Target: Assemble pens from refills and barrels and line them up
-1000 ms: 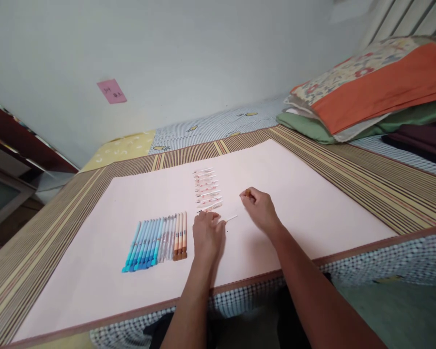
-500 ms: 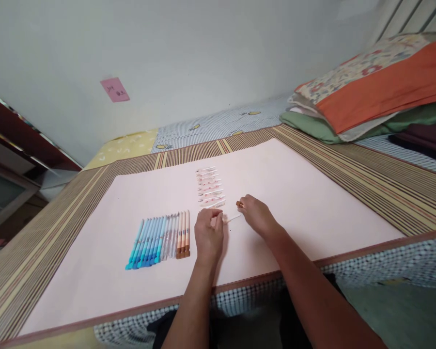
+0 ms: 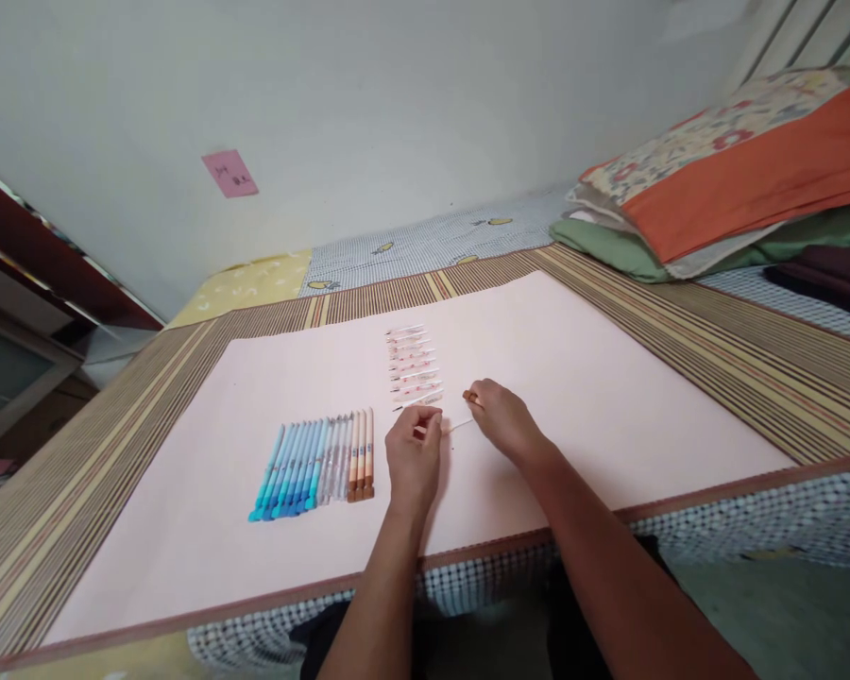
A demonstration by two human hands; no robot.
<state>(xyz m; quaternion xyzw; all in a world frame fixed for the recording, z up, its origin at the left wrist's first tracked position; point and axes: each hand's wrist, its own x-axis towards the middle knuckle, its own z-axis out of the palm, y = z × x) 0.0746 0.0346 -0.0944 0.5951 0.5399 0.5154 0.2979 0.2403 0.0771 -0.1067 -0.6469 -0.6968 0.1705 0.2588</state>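
My left hand (image 3: 412, 458) is closed in a pinch on a thin white pen part (image 3: 457, 425) that lies on the pale pink sheet (image 3: 573, 378). My right hand (image 3: 504, 420) is closed just to its right, pinching a small brown cap (image 3: 470, 397) near the white part's tip. Directly beyond my hands lies a column of several white printed pen barrels (image 3: 411, 366). To the left of my left hand is a tidy row of several capped pens (image 3: 318, 463), blue, clear and brown.
The pink sheet covers a striped woven mat (image 3: 715, 331) on a bed. Folded orange, floral and green bedding (image 3: 737, 179) is stacked at the far right. A pink note (image 3: 229, 174) sticks to the wall. A dark shelf (image 3: 35, 283) stands at the left.
My right hand moved left and toward me with the brown cap, closing in on the white part. My left hand rose slightly and pinched that part.
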